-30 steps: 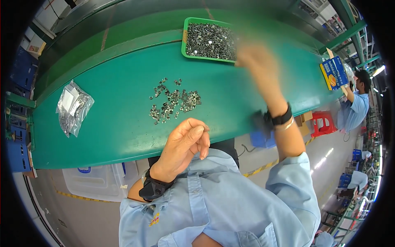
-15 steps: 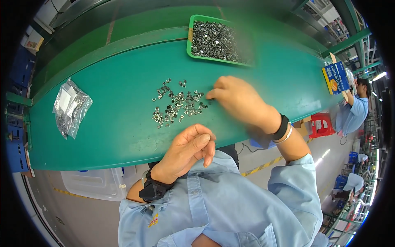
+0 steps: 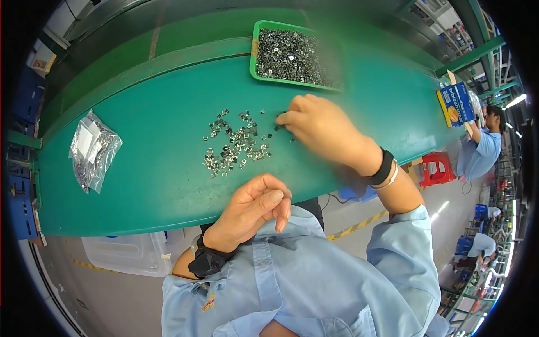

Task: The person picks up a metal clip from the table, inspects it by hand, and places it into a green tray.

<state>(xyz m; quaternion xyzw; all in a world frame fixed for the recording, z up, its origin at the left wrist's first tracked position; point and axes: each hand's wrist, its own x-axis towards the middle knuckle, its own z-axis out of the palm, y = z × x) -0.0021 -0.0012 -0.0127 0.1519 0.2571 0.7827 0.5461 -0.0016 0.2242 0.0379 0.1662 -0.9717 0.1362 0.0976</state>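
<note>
Small, shiny, bent metal clips [image 3: 238,143] lie scattered in a loose pile on the green tabletop. At the pile's right edge, my right hand [image 3: 323,124] is closed, thumb and fingertips pinched at a small dark metal clip; a few single clips lie just beside them. My left hand [image 3: 250,210] hovers near the table's front edge, close to my body. Its fingers are curled in and the thumb rests against them; whatever may be inside is hidden. Beyond the pile, a green tray [image 3: 252,53] is filled with the same kind of clips, its right end blurred.
A clear plastic bag [image 3: 94,151] of metal parts lies on the left of the table. A blue and yellow box [image 3: 456,105] stands at the right end, near a co-worker in blue [image 3: 480,154]. A red stool [image 3: 437,168] and a clear plastic bin [image 3: 123,253] are below.
My right hand has shifted slightly left and away from me along the pile's edge; a few clips there now lie apart. My left hand keeps its curled pose. The whole view has shifted slightly.
</note>
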